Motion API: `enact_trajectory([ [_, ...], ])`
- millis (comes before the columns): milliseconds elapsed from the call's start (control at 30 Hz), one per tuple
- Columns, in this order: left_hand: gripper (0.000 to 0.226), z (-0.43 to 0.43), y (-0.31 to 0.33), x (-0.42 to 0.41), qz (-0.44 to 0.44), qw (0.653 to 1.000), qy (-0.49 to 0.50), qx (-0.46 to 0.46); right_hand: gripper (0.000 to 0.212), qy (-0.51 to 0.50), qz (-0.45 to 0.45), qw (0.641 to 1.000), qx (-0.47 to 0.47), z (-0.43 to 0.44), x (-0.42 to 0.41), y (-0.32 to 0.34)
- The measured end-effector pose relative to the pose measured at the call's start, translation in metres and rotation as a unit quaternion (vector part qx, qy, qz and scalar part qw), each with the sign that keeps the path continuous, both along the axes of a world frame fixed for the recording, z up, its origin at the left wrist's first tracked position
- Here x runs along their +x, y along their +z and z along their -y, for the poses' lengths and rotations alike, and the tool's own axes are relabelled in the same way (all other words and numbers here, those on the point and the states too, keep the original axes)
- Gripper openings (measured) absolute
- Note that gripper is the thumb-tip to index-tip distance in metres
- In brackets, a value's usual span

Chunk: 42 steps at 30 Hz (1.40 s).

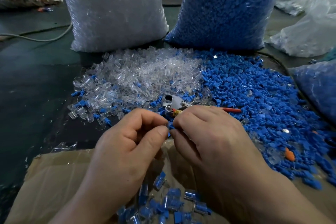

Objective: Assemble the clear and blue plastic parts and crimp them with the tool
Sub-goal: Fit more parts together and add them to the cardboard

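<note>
Left hand (pixel 127 143) and right hand (pixel 209 132) both pinch one blue part (pixel 170 127) at their fingertips, near the crimping tool (pixel 174 104) lying on the dark counter (pixel 36 78). Risk: a skewed fit could slip from the pinch and vanish among the loose clear parts (pixel 141 76) and blue parts (pixel 254 96). Behind stand a clear-part sack (pixel 112 11) and a blue-part sack (pixel 227 5); a cardboard box (pixel 54 178) lies nearest.

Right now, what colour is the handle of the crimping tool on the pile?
The handle is red, clearest in the head view.
</note>
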State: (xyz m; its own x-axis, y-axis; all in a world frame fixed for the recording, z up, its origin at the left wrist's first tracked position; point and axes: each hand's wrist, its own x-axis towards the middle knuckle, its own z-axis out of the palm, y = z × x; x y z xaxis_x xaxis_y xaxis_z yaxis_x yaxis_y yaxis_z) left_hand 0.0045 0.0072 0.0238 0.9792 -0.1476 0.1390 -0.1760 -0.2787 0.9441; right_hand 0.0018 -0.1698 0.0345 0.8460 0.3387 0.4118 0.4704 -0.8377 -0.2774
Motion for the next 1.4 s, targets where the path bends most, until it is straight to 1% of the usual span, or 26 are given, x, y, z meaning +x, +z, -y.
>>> enact_trajectory([
  [100, 0.033, 0.000, 0.000, 0.002, -0.058, 0.997, -0.002, -0.051, 0.025, 0.000, -0.011, 1.000, 0.014, 0.001, 0.000, -0.001],
  [233, 0.050, -0.004, -0.004, 0.006, -0.120, 0.992, -0.040, -0.014, 0.026, 0.029, 0.005, 1.000, 0.006, -0.005, -0.001, 0.002],
  [300, 0.056, -0.008, -0.007, 0.007, -0.129, 0.990, -0.060, -0.021, 0.026, 0.035, -0.007, 0.999, 0.009, -0.007, -0.003, 0.003],
  [333, 0.054, -0.009, -0.006, 0.008, -0.115, 0.991, -0.069, -0.027, 0.026, 0.028, -0.036, 0.999, 0.029, -0.009, -0.005, 0.005],
  [367, 0.053, -0.010, -0.005, 0.008, -0.084, 0.993, -0.081, -0.023, 0.027, 0.013, -0.083, 0.994, 0.076, -0.011, -0.007, 0.008],
  [400, 0.050, -0.011, -0.005, 0.008, -0.037, 0.995, -0.092, -0.005, 0.027, -0.002, -0.159, 0.975, 0.156, -0.014, -0.008, 0.010],
  [433, 0.045, -0.012, -0.005, 0.008, 0.019, 0.994, -0.105, 0.019, 0.026, -0.015, -0.257, 0.927, 0.275, -0.015, -0.008, 0.014],
  [467, 0.036, -0.012, -0.004, 0.009, 0.074, 0.990, -0.116, 0.040, 0.024, -0.028, -0.362, 0.842, 0.399, -0.017, -0.008, 0.016],
  [500, 0.027, -0.011, -0.003, 0.009, 0.119, 0.983, -0.127, 0.051, 0.023, -0.034, -0.451, 0.750, 0.484, -0.016, -0.007, 0.019],
  [533, 0.021, -0.011, -0.002, 0.007, 0.155, 0.977, -0.133, 0.051, 0.025, -0.032, -0.497, 0.692, 0.523, -0.014, -0.007, 0.021],
  [567, 0.018, -0.011, -0.001, 0.006, 0.175, 0.973, -0.140, 0.050, 0.026, -0.023, -0.518, 0.678, 0.520, -0.012, -0.008, 0.021],
  [600, 0.015, -0.013, 0.000, 0.005, 0.180, 0.971, -0.147, 0.057, 0.026, -0.019, -0.526, 0.693, 0.493, -0.010, -0.007, 0.021],
  [633, 0.015, -0.017, 0.001, 0.005, 0.176, 0.969, -0.153, 0.078, 0.026, -0.020, -0.515, 0.738, 0.437, -0.008, -0.006, 0.021],
  [700, 0.015, -0.024, 0.002, 0.006, 0.144, 0.967, -0.163, 0.137, 0.032, -0.031, -0.424, 0.870, 0.249, -0.005, -0.005, 0.017],
  [733, 0.015, -0.028, 0.002, 0.008, 0.120, 0.963, -0.173, 0.165, 0.033, -0.037, -0.360, 0.920, 0.151, -0.003, -0.004, 0.014],
  [767, 0.015, -0.032, 0.001, 0.010, 0.105, 0.958, -0.185, 0.192, 0.034, -0.040, -0.309, 0.947, 0.080, -0.004, -0.004, 0.013],
  [800, 0.014, -0.035, 0.000, 0.012, 0.098, 0.951, -0.198, 0.214, 0.032, -0.035, -0.277, 0.959, 0.043, -0.005, -0.005, 0.012],
  [867, 0.009, -0.036, -0.001, 0.015, 0.089, 0.940, -0.232, 0.234, 0.027, -0.006, -0.258, 0.966, -0.010, -0.008, -0.007, 0.012],
  [933, 0.007, -0.036, 0.000, 0.014, 0.086, 0.933, -0.257, 0.238, 0.024, 0.023, -0.259, 0.964, -0.060, -0.010, -0.007, 0.009],
  [1000, 0.010, -0.039, 0.000, 0.015, 0.102, 0.936, -0.205, 0.267, 0.024, 0.034, -0.267, 0.960, -0.075, -0.008, -0.006, 0.008],
  [1067, 0.009, -0.046, -0.001, 0.018, 0.112, 0.940, -0.078, 0.313, 0.027, 0.025, -0.270, 0.960, -0.077, -0.007, -0.005, 0.007],
  [1100, 0.009, -0.050, -0.003, 0.021, 0.098, 0.937, -0.022, 0.336, 0.027, 0.009, -0.265, 0.962, -0.071, -0.006, -0.004, 0.005],
  [1167, 0.027, -0.053, -0.007, 0.026, 0.056, 0.919, 0.044, 0.389, 0.023, -0.040, -0.234, 0.970, -0.059, -0.004, -0.002, 0.001],
  [1267, 0.042, -0.045, -0.014, 0.030, 0.059, 0.883, 0.050, 0.464, 0.029, -0.088, -0.193, 0.975, -0.072, -0.008, 0.001, -0.005],
  [1333, 0.046, -0.039, -0.017, 0.031, 0.065, 0.879, 0.049, 0.470, 0.037, -0.096, -0.179, 0.974, -0.098, -0.013, 0.003, -0.009],
  [1400, 0.041, -0.034, -0.019, 0.032, 0.064, 0.881, 0.042, 0.468, 0.038, -0.101, -0.169, 0.973, -0.123, -0.019, 0.007, -0.011],
])
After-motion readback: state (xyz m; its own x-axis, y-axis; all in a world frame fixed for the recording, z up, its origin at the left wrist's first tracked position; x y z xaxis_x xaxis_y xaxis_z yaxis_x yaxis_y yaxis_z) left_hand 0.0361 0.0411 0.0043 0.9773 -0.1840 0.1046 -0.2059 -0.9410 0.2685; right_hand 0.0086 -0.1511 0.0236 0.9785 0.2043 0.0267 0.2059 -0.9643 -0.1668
